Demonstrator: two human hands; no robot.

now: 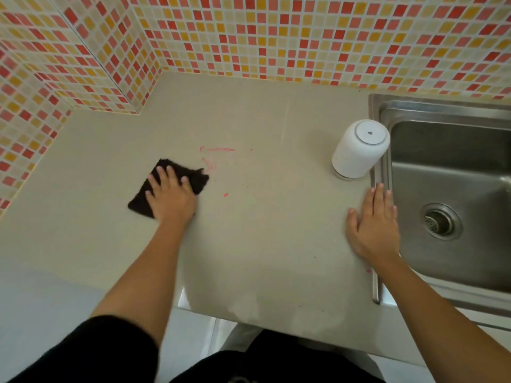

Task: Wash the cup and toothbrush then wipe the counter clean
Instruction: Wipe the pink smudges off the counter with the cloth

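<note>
You have just one camera, and it sits on your head. It looks forward and down onto the counter (262, 230). Your two arms come in from the bottom edge. The left hand (171, 197) shows on the left side and the right hand (372, 225) on the right. The tiled wall (276, 37) fills the top of the picture, so the camera faces that wall. The sink (442, 111) is at the right edge and is cut off there. The camera is close, above the near edge of the counter. The lens is wide, so it takes in a lot.
</note>
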